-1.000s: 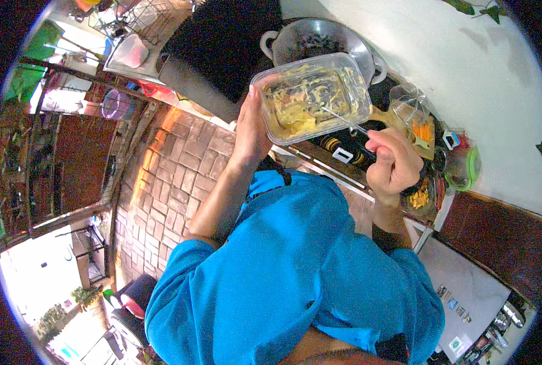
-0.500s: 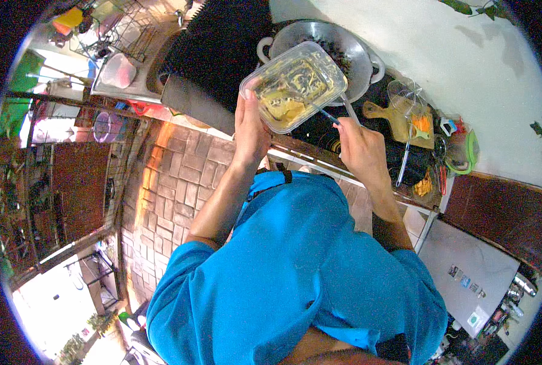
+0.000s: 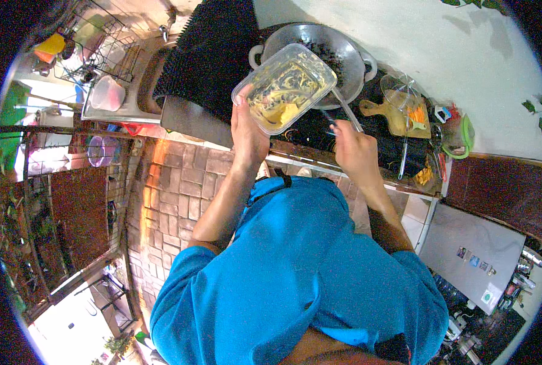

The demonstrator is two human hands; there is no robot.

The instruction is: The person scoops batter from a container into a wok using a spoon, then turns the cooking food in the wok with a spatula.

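From my end I see a blue shirt (image 3: 307, 261) — creased, elbow-length sleeves (image 3: 189, 274) — and a black strap (image 3: 284, 177) at its far edge.

Gap between hands (image 3: 356, 148), tub (image 3: 283, 90) ahead

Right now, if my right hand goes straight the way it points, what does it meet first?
Probably the clear plastic container; depth is unclear, so the right hand might pass beneath it.
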